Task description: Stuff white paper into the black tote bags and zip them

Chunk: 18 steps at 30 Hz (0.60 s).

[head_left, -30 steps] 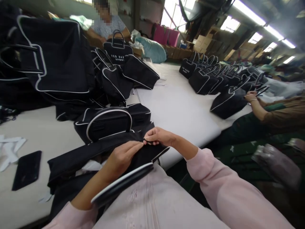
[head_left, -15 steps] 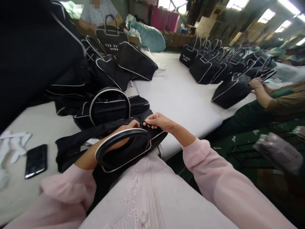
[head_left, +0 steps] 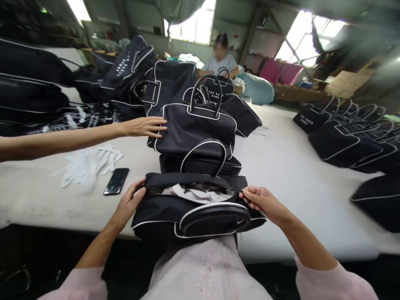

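Working table: a long white table (head_left: 290, 204) runs from near to far.
Far side: a seated co-worker (head_left: 219, 62) is behind the bags.
Right side: many black handbags with white piping (head_left: 343, 141) stand in rows.
Middle: a second black bag (head_left: 195, 129) stands upright on a flat black bag (head_left: 200, 165).
Left side: a black phone (head_left: 116, 181) lies beside white fabric scraps (head_left: 87, 166).
Main bag: a black zip bag (head_left: 156, 221) lies at the near table edge, its zip open.
Inside bag: white lining material (head_left: 193, 194) shows.
Left hand (head_left: 128, 204): fingers grasping the bag's far opening edge.
Right hand (head_left: 265, 201): fingers pinching the zip pull (head_left: 241, 192).
Co-worker's hand (head_left: 142, 127): reaches from left, fingers released, lying open against the second black bag.
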Motion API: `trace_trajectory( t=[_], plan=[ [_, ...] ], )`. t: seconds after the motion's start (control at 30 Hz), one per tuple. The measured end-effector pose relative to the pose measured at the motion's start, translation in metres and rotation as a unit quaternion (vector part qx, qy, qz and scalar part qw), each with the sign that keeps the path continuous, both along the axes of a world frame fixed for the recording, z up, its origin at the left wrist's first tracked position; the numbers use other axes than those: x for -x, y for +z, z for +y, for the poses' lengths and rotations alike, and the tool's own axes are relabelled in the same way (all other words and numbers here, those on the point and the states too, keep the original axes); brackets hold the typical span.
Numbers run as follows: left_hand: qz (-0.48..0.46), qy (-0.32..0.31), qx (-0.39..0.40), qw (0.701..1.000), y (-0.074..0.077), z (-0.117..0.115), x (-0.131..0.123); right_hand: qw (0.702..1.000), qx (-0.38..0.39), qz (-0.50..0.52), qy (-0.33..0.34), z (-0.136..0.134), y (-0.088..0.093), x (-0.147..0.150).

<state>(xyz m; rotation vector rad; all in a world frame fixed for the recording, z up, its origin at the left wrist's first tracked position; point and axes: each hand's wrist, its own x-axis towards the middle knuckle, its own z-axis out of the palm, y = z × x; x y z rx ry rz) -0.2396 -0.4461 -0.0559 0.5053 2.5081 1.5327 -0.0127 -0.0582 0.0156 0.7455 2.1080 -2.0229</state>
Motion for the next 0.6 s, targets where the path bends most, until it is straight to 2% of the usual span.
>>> trace_trajectory(
  t=[0.03, 0.1, 0.23, 0.33, 0.4, 0.47, 0.53, 0.6],
  plan=[
    [-0.041, -0.002, -0.027, 0.999, -0.005, 0.0, 0.001, 1.0, -0.016, -0.004, 0.009, -0.005, 0.004, 0.005],
    [-0.062, -0.001, -0.046, 0.997, -0.011, 0.004, 0.0, 0.998, -0.052, -0.012, 0.035, -0.016, 0.013, 0.016],
    [-0.038, -0.003, -0.031, 0.999, -0.015, 0.013, -0.006, 0.991, -0.097, -0.031, 0.083, -0.033, 0.024, 0.038],
    [-0.024, 0.014, -0.038, 0.999, -0.018, 0.019, -0.013, 0.991, -0.084, -0.033, 0.094, -0.046, 0.028, 0.054],
    [-0.018, 0.025, -0.041, 0.999, -0.014, 0.024, -0.024, 0.989, -0.057, -0.026, 0.133, -0.063, 0.03, 0.065],
    [-0.016, 0.022, -0.045, 0.999, -0.003, 0.031, -0.041, 0.98, -0.036, -0.033, 0.191, -0.086, 0.03, 0.077],
    [0.007, -0.011, -0.052, 0.999, 0.007, 0.04, -0.056, 0.966, -0.034, -0.051, 0.249, -0.11, 0.026, 0.09],
    [0.014, -0.027, -0.037, 0.999, 0.008, 0.051, -0.059, 0.952, -0.049, -0.058, 0.298, -0.127, 0.018, 0.108]
  ],
)
